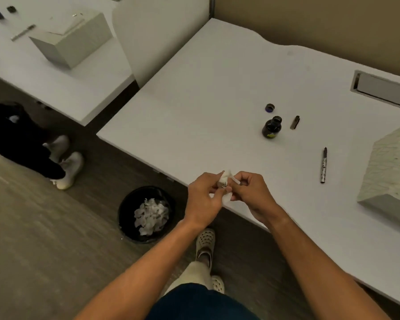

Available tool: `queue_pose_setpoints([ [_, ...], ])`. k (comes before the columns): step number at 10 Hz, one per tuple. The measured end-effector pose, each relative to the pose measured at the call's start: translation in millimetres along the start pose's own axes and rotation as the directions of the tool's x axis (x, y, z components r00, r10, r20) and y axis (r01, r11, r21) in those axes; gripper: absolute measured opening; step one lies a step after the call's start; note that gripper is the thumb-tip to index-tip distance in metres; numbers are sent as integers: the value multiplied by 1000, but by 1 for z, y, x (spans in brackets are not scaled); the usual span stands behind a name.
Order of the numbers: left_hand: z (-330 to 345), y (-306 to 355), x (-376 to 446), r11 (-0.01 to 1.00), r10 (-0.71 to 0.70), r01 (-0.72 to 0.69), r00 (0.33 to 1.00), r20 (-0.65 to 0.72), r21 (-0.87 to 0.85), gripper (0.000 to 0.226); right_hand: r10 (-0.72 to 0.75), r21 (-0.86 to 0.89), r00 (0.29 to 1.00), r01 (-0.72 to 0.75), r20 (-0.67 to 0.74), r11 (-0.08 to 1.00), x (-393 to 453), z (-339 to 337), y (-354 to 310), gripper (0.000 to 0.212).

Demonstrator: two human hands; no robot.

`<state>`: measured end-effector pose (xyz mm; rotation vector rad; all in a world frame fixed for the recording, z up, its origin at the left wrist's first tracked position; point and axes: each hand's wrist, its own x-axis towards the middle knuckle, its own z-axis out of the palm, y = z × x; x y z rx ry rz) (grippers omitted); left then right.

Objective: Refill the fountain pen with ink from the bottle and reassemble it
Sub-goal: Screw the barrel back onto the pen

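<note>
White tissue [225, 181] sat pinched between the left hand [202, 199] and right hand [252, 195] at the desk [217, 100] edge, fingers closed round a small pen part. Ink bottle [272, 127] stood open, pen barrel [323, 165] lying nearby.

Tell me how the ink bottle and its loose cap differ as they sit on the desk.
The ink bottle is taller and bigger, and stands open; the cap is a short ring lying apart, behind the bottle. The bottle carries a pale label low on its side; the cap shows none. Both are dark, round and rest on the white desk.
</note>
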<state>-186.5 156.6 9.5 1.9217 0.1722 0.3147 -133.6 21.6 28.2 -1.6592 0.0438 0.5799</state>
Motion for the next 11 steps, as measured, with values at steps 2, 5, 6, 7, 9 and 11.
queue_pose_setpoints([
  [2,-39,-14,-74,989,-104,115,988,-116,97,16,52,-101,992,-40,117,994,-41,48,40,18],
  [5,-84,-49,-144,944,-230,277,942,-243,181,17,89,-233,984,-51,155,971,-79,120,79,13],
  [6,-95,-78,-156,907,-317,374,909,-269,194,22,136,-284,986,-105,91,953,-79,135,96,27],
  [7,-104,-106,-159,882,-365,422,893,-263,210,20,169,-328,985,-151,25,933,-74,142,109,29],
  [9,-130,-183,-136,843,-420,481,868,-265,239,25,199,-371,976,-219,-91,902,-46,166,136,26],
  [11,-166,-235,-86,746,-541,527,836,-90,406,60,208,-372,965,-253,-158,893,-13,199,146,22],
])
